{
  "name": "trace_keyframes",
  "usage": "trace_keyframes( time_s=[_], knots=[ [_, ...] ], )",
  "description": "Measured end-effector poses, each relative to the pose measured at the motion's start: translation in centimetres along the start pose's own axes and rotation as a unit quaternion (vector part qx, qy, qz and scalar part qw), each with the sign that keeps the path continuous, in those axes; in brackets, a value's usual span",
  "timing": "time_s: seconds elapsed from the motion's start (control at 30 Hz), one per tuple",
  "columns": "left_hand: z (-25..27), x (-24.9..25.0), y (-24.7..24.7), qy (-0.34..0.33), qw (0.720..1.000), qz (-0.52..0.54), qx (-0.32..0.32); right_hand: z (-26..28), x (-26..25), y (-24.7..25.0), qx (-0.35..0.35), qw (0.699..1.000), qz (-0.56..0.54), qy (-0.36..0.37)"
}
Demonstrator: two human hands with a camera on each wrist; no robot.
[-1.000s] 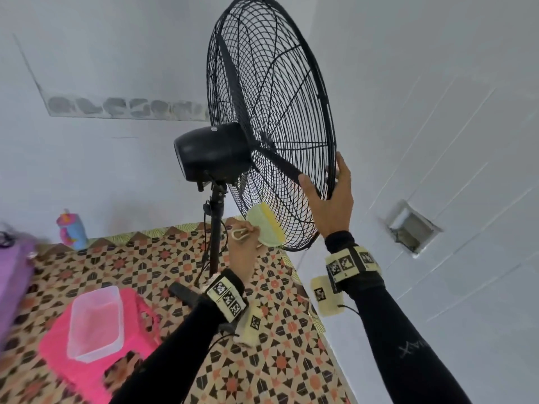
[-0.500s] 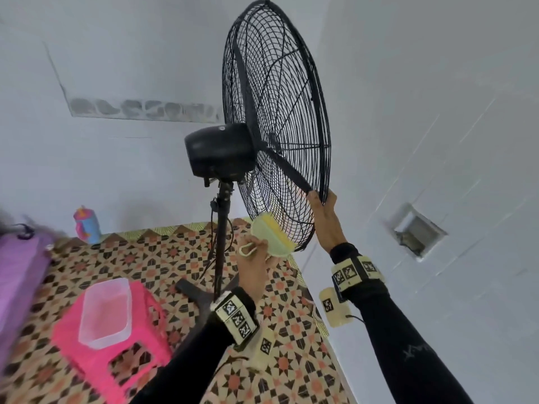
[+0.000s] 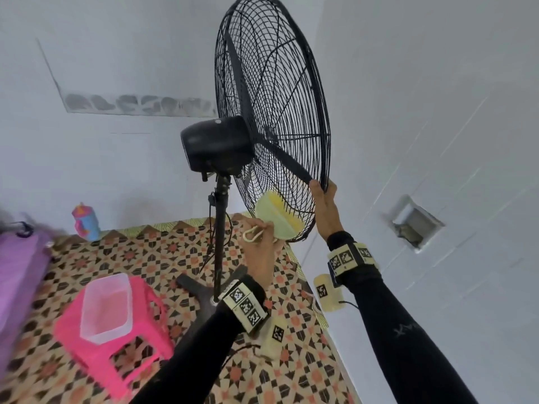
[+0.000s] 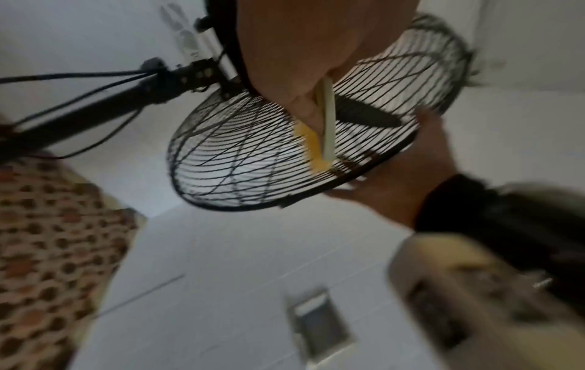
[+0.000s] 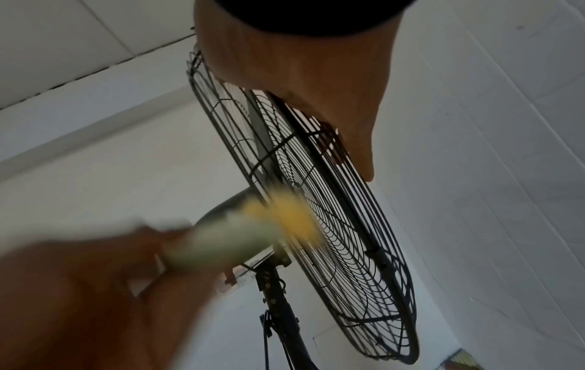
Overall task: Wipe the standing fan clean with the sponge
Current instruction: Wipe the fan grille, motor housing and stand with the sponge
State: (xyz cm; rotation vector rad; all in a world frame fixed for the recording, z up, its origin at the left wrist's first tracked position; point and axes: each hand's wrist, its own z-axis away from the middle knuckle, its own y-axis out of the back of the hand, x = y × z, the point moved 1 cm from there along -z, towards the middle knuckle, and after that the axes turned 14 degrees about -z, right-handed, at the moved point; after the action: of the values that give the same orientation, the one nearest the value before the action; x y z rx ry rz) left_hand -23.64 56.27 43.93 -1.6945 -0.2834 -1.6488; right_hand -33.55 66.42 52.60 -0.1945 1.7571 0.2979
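Note:
A tall black standing fan (image 3: 271, 121) with a wire cage stands on a thin pole (image 3: 220, 237) by the white wall. My left hand (image 3: 264, 243) grips a pale green and yellow sponge (image 3: 277, 217) by its loop handle and presses it against the lower rear of the cage (image 4: 253, 155). The sponge (image 4: 316, 142) lies flat on the wires; it is a yellow blur (image 5: 285, 220) in the right wrist view. My right hand (image 3: 323, 196) grips the cage's lower right rim, thumb behind and fingers in front. The cage (image 5: 332, 225) fills the right wrist view.
A pink plastic stool (image 3: 116, 339) carries a clear tub (image 3: 106, 307) at the lower left, on a patterned floor mat (image 3: 291, 360). A small colourful bottle (image 3: 86, 221) stands by the back wall. A recessed box (image 3: 415, 221) is set in the right wall.
My right hand slid down the cage rim and now holds it lower. The sponge moved up and right along the lower cage wires. The head view shifted left.

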Motion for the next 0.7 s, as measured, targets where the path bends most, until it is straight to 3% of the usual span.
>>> trace_keyframes(
  time_s=[0.17,0.27,0.3,0.33,0.4,0.43,0.47,0.57,0.6,0.63,0.7],
  knots=[
    [0.5,-2.5,1.1,0.036,0.997,-0.036,-0.062,0.8,0.9,0.3,0.03,0.999,0.034,0.02],
    [0.0,-1.2,1.6,0.014,0.987,-0.054,-0.15,4.8,2.8,0.1,0.176,0.967,0.13,0.131],
    [-0.2,-0.5,1.8,0.01,0.982,-0.078,-0.17,6.5,3.4,-0.3,0.178,0.954,0.158,0.18],
    [-0.8,-0.2,1.8,0.017,0.978,-0.099,-0.185,7.9,3.8,-0.7,0.123,0.951,0.194,0.208],
    [-2.0,0.5,1.6,0.035,0.959,-0.153,-0.236,9.4,4.9,-1.8,-0.043,0.939,0.28,0.197],
    [-2.1,1.5,1.3,0.022,0.94,-0.203,-0.272,9.5,5.7,-1.9,-0.089,0.928,0.313,0.18],
    [-2.1,2.4,0.9,-0.01,0.914,-0.258,-0.313,9.1,6.2,-1.8,-0.087,0.927,0.324,0.169],
    [-1.5,5.9,-0.6,-0.171,0.803,-0.431,-0.375,7.2,6.8,-0.6,0.029,0.945,0.291,0.15],
    [-2.0,6.9,-1.2,-0.248,0.748,-0.498,-0.363,6.8,6.9,-0.2,0.069,0.946,0.281,0.144],
    [-2.8,7.9,-2.0,-0.352,0.658,-0.584,-0.32,6.6,7.1,0.2,0.107,0.949,0.264,0.132],
    [-4.8,9.9,-4.2,-0.558,0.415,-0.68,-0.232,6.8,7.7,0.7,0.189,0.957,0.203,0.088]
  ],
)
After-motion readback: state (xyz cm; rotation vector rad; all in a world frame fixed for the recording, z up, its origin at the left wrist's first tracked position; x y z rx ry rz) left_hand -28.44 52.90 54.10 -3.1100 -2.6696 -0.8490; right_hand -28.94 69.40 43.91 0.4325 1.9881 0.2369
